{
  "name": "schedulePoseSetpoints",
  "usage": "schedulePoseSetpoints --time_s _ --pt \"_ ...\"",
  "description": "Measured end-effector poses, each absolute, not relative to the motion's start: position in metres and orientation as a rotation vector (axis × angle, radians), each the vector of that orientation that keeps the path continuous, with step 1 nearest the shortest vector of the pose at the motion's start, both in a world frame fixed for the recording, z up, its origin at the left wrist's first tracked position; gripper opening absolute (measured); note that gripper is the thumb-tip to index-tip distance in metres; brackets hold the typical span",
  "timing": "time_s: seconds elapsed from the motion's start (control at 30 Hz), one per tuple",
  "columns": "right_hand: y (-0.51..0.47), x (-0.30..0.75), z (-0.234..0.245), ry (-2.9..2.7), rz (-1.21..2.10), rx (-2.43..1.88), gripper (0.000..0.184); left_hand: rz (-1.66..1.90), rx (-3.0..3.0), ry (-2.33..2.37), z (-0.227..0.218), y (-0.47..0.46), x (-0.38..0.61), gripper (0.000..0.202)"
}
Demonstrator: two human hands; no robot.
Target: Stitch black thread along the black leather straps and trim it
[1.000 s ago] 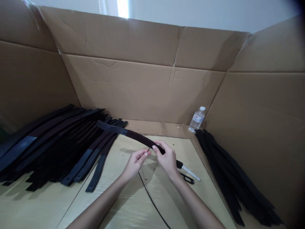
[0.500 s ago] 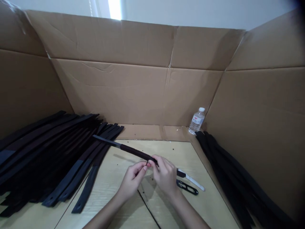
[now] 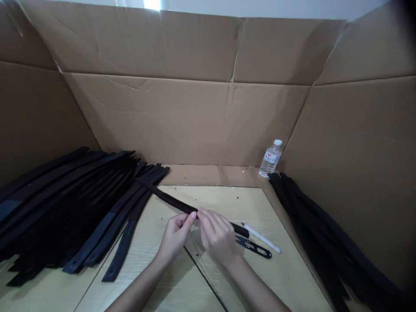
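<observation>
A long, dark, slightly curved strap-like strip [image 3: 177, 203] slants across the middle of the head view, its far end by the left pile. My left hand [image 3: 175, 234] pinches the strip's near edge between thumb and fingertips. Right beside it, my right hand [image 3: 217, 234] is closed around the strip, which comes out again past the knuckles. A thin black cord [image 3: 204, 277] lies below the hands, its upper end hidden near my left hand. Black thread snips [image 3: 256, 248] and a white pen [image 3: 262, 238] lie just right of my right hand.
A large heap of similar dark strips [image 3: 74, 195] covers the left side. More dark strips [image 3: 312, 225] lean along the right cardboard wall [image 3: 367, 147]. A water bottle [image 3: 271, 159] stands in the back right corner. Cardboard walls surround the pale tabletop [image 3: 211, 195].
My hands have come together on the strip, and the strip has turned flatter and lower at its far end. The cord loop between my fingertips is out of sight. The view has tilted slightly down.
</observation>
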State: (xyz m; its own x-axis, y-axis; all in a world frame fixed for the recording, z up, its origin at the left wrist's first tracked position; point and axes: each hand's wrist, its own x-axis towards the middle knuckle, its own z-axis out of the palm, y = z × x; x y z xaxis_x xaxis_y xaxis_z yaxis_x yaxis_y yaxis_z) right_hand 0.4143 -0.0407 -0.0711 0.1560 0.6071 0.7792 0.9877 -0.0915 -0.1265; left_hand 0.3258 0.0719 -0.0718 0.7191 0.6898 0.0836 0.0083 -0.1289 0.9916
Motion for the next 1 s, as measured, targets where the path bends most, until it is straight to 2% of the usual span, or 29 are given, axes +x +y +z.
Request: schedulePoseSetpoints --time_s 0.1,0.2,0.33,0.43,0.53,0.63,0.8,1.0 --pt "-0.041 0.412 -0.068 -1.513 -0.661 -1.83 0.034 0.652 1.508 0.618 -0.07 0.079 0.325 0.049" --pt "-0.043 0.416 -0.064 -1.356 -0.49 -1.924 0.03 0.68 1.405 0.619 -0.065 0.088 0.321 0.048" --pt "-0.047 0.433 -0.063 -1.15 0.085 -1.929 0.026 0.743 1.4 0.545 -0.058 0.098 0.316 0.047" --pt "-0.048 0.441 -0.067 -1.099 0.63 -1.593 0.03 0.729 1.445 0.466 -0.057 0.101 0.314 0.045" --pt "-0.047 0.441 -0.072 -1.08 0.864 -1.357 0.029 0.732 1.466 0.456 -0.06 0.103 0.315 0.046" --pt "-0.046 0.437 -0.076 -1.072 0.797 -1.386 0.026 0.78 1.515 0.538 -0.061 0.103 0.317 0.045" --pt "-0.045 0.433 -0.077 -1.206 0.374 -1.652 0.014 0.953 1.682 0.654 -0.054 0.099 0.317 0.039" --pt "-0.045 0.434 -0.08 -1.369 -0.032 -1.948 0.005 0.912 1.684 0.712 -0.054 0.097 0.318 0.037"
